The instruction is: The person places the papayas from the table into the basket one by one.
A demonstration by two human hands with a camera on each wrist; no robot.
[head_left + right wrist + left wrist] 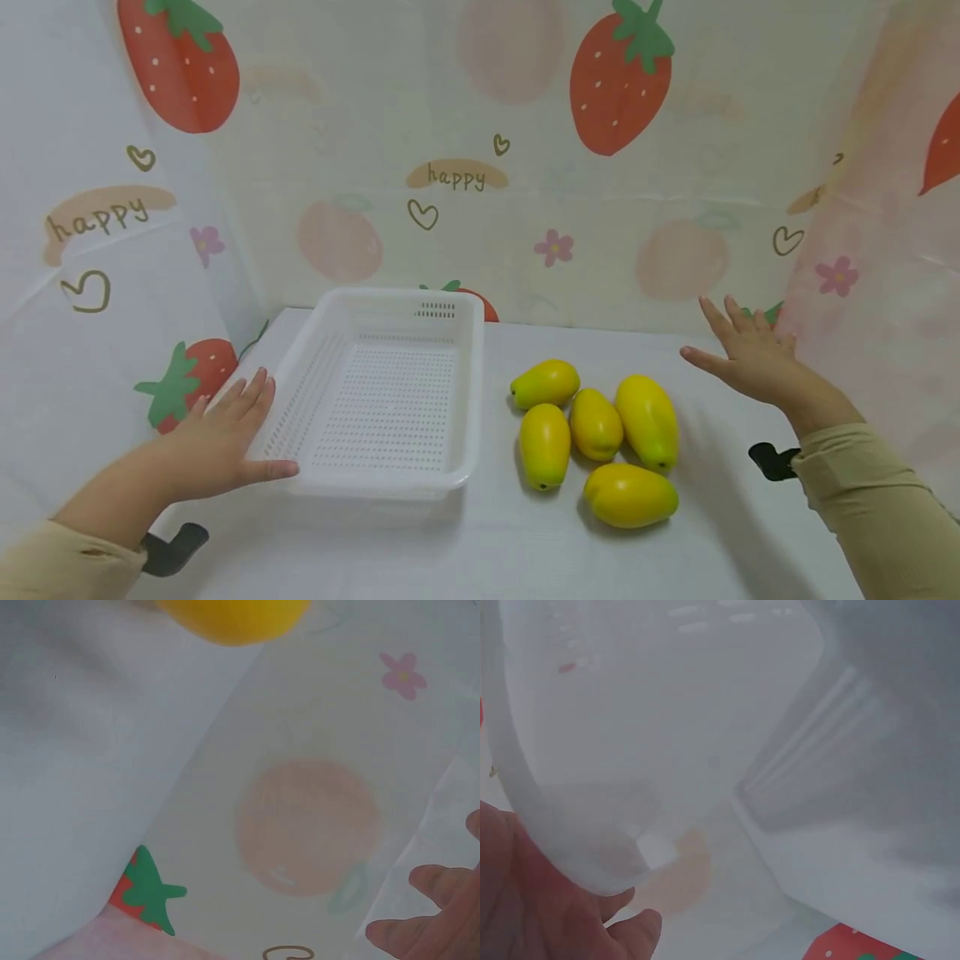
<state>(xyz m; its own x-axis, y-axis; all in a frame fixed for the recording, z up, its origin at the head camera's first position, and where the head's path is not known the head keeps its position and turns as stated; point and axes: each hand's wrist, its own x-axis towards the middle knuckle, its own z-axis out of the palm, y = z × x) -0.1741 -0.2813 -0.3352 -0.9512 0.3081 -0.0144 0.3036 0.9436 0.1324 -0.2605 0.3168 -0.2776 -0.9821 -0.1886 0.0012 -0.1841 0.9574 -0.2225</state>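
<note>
White plastic fills the head view's left half: a perforated basket (pixel 390 392) sits on the table (pixel 495 542), and the left hand (pixel 217 442) lies flat against its near-left corner, fingers straight and thumb along the front rim, gripping nothing. Five yellow mangoes (pixel 596 437) cluster just right of the basket, touching one another but apart from it. The right hand (pixel 750 354) hovers open and spread beyond the mangoes, near the strawberry-print backdrop (pixel 465 175), clear of every fruit. To do this well, I judge the left hand should keep steadying the basket with a light, even press so it does not slide, while the right comes down over the nearest mango rather than reaching across the pile.

From the left wrist, the basket's rounded rim (pixel 525 795) is blurred and very close; the palm sits just under it, touching or nearly so, and a finger shows through the translucent wall.

From the right wrist, one mango (pixel 232 619) peeks in at the top edge, well apart from the fingertips (pixel 427 915) at the lower right, which look loose and hold nothing.
</note>
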